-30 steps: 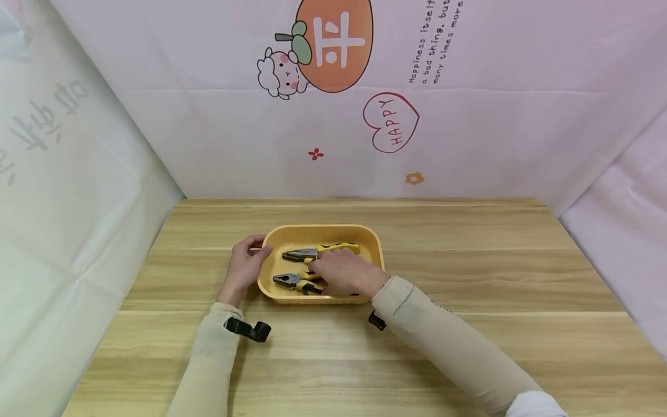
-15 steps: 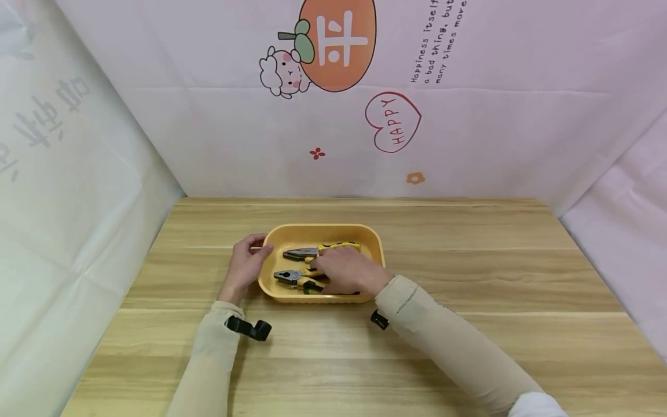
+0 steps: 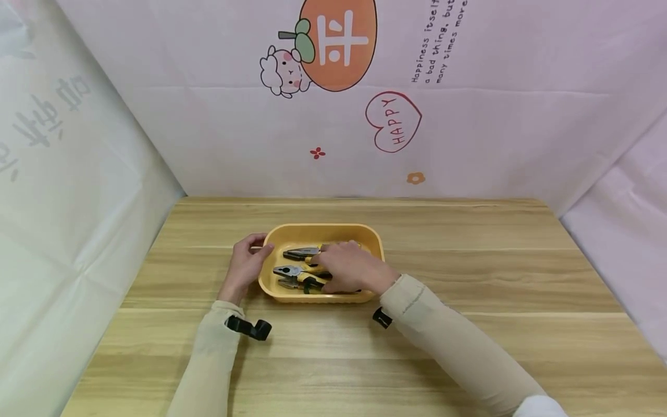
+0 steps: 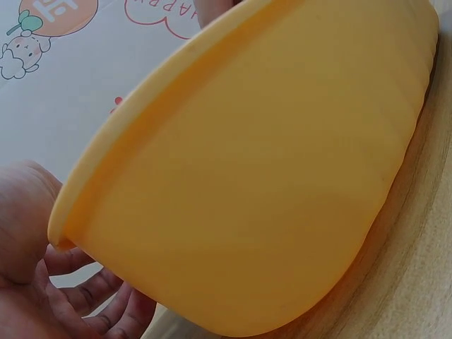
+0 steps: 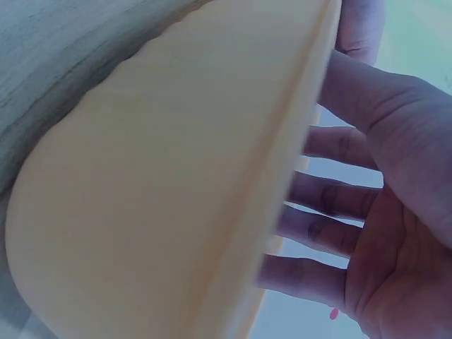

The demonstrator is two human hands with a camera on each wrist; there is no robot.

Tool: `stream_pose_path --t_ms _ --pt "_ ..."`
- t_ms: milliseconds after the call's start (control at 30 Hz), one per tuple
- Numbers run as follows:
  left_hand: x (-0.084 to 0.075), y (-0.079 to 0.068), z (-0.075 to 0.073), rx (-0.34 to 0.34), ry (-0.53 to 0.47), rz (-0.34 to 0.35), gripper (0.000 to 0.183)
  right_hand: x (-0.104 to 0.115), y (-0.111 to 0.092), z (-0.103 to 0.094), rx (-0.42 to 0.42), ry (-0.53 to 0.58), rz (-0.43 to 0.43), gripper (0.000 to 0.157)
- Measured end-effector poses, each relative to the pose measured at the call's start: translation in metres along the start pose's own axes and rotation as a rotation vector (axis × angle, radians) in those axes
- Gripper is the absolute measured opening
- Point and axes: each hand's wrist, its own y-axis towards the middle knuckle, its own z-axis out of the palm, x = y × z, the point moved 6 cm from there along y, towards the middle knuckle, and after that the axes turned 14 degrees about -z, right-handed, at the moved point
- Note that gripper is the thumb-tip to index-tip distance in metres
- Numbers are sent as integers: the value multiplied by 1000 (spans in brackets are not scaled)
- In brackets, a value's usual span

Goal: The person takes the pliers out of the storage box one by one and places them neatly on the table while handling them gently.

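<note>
At its left edge the tray (image 3: pixel 302 234) was gripped by the left hand (image 3: pixel 245 265); pliers (image 3: pixel 294 270) inside were partly covered by the right hand (image 3: pixel 351 267), whose finger grip could not be told.

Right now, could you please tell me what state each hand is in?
Left hand: holding the tray by its rim.
Right hand: reaching in over the pliers; fingertips hidden, so whether it grips any cannot be told.

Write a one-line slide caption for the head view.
Left hand holds the tray by its rim; right hand is inside, over the pliers.
</note>
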Motion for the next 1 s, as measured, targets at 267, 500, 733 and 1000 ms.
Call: stream_pose_path --t_ms 267,500,733,1000 --pt "-3 -1 2 15 -28 -2 35 -3 -12 -13 -44 44 13 53" --pt "-3 0 4 17 -32 -4 34 -6 -25 -24 -102 61 9 57" --pt "-6 -1 9 41 -14 11 36 -13 -40 -31 -139 15 22 60" --pt "1 -4 1 -1 13 -14 36 -14 -43 -33 -136 61 7 61"
